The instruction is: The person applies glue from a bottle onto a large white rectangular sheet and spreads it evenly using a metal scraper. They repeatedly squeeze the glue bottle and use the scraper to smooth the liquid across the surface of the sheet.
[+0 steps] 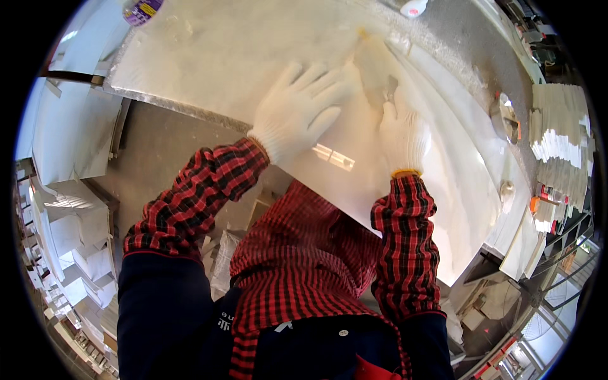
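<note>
Both my hands wear white knit gloves and rest over a glossy, pale cream slab (209, 76). My left hand (297, 114) lies flat on it, fingers spread, with nothing held. To the right, my right hand (404, 133) is closed round the near end of a flat greyish blade-like piece (375, 66), which points away from me against the slab. Its exact kind is hard to make out, and the glove hides its grip. A yellowish smear (363, 33) shows at the piece's far end.
A purple-labelled container (143, 11) stands at the far left, and a white bottle (414, 7) at the far edge. A metal dish-like item (505, 118) sits on the right. Stacked pale pieces (558, 126) stand beyond it. The slab's rough edge (183, 113) runs along the left.
</note>
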Demonstrator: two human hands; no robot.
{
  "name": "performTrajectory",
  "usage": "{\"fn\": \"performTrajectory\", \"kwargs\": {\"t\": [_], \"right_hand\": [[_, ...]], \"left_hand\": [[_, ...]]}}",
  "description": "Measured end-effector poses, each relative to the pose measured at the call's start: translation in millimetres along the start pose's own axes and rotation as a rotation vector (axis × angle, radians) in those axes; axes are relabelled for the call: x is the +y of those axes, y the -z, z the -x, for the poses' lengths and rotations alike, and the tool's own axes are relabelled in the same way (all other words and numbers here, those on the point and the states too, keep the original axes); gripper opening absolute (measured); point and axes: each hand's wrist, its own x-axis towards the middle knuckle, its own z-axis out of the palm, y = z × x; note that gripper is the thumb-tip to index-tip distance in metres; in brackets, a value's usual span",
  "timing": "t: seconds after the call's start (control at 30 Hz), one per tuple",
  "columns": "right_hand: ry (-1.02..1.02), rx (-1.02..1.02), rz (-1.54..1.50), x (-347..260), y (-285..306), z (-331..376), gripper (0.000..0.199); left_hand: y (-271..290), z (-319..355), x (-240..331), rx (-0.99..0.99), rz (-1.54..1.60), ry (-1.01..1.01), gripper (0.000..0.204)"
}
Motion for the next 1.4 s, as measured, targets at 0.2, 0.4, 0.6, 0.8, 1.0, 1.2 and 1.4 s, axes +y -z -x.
{"fn": "performTrajectory", "kwargs": {"t": [0.2, 0.4, 0.6, 0.8, 1.0, 1.2, 1.4], "right_hand": [[0.309, 0.265, 0.028, 42.6, -5.9, 8.0, 0.031], [0.038, -0.019, 0.026, -0.3, 3.2, 0.9, 0.028], [0.148, 0.062, -0.197, 24.7, -5.9, 1.7, 0.033], [0.071, -0.038, 0.04, -16.1, 5.6, -3.7, 0.039], [-0.161, -0.054, -0.413, 8.4, 16.7, 6.3, 0.046], [-0.173, -0.001, -0.38, 34.7, 27.9, 22.0, 0.048], [-0.142, -0.055, -0.24, 26.6, 20.3, 11.7, 0.048]], "left_hand": [[-0.4, -2.1, 2.1, 0.038, 0.006, -0.01, 0.04], [-1.8, 3.0, 0.9, 0.0, -0.001, -0.001, 0.041], [0.9, 0.1, 3.5, 0.005, 0.029, 0.011, 0.043], [-2.3, 0.8, 1.4, 0.014, 0.004, 0.007, 0.042], [-1.4, 2.3, 5.2, -0.001, 0.028, 0.012, 0.042], [-4.6, 1.2, -0.9, 0.039, 0.002, -0.022, 0.045], [-8.0, 2.4, -3.1, 0.046, 0.004, -0.01, 0.048]]}}
